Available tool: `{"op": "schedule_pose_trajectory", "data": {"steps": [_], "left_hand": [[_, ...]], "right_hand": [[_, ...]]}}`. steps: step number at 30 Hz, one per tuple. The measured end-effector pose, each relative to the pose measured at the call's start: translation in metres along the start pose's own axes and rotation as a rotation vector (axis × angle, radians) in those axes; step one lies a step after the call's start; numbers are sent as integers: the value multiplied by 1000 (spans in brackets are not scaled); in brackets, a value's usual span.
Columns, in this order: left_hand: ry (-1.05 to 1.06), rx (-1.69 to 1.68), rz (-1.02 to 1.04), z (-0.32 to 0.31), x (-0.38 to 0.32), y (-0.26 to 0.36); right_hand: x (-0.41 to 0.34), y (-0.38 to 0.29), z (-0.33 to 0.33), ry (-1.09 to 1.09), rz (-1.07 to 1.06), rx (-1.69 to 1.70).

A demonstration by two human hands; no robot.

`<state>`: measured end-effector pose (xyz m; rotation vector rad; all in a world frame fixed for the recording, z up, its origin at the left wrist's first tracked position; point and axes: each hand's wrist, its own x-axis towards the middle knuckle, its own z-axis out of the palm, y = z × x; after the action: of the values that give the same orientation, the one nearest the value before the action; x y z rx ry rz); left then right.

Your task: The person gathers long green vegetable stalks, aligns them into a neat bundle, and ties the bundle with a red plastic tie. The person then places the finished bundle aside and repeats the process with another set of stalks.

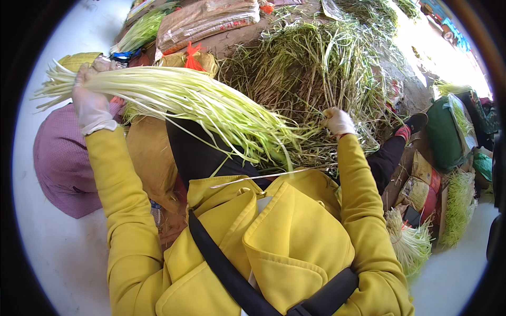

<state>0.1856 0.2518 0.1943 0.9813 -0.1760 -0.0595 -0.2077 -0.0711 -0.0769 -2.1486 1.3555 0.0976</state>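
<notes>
My left hand [93, 94], in a thin whitish glove, grips a thick bundle of long leafy stalks [189, 98] near its white root ends. The bundle, which looks like garlic shoots, stretches across to the right above my lap, and its pale green leaf tips droop. Near those tips is my right hand [339, 121], also gloved, with its fingers curled in on thin leaf strands. How many strands it holds is hidden by the fingers. Under and beyond my right hand lies a large heap of loose, partly withered leaves [304, 67].
Woven sacks [209, 23] and a bundle of greens [142, 29] lie beyond the left hand. Someone in a purple checked garment or hat [65, 158] is close on my left. At right are a green sack [444, 132], tied stalks [409, 241] and a yellow-and-red package [421, 189].
</notes>
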Motion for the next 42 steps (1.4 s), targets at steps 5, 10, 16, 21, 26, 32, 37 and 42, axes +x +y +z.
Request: {"op": "schedule_pose_trajectory", "data": {"steps": [5,10,16,21,26,32,37,42], "left_hand": [[38,-77,-57,-21,-8,-28],[33,-367,-208,-59,-19,-50],[10,-452,-274,-79,-22,-60],[-4,-470,-293,-76,-25,-68],[8,-402,-284,-81,-24,-76],[39,-448,-333,-98,-17,-78],[-25,-547,-401,-106,-13,-78],[-145,-509,-405,-101,-15,-79]], "right_hand": [[-17,-56,-49,294,-430,56],[-60,-139,-32,426,-938,276],[-76,-202,-3,368,-1170,79],[-59,-224,17,405,-1180,-34],[-77,-211,12,6,-1062,240],[-107,-144,-1,-698,-886,554],[-67,-63,-30,-464,-387,510],[-39,-59,-66,161,-420,43]]}}
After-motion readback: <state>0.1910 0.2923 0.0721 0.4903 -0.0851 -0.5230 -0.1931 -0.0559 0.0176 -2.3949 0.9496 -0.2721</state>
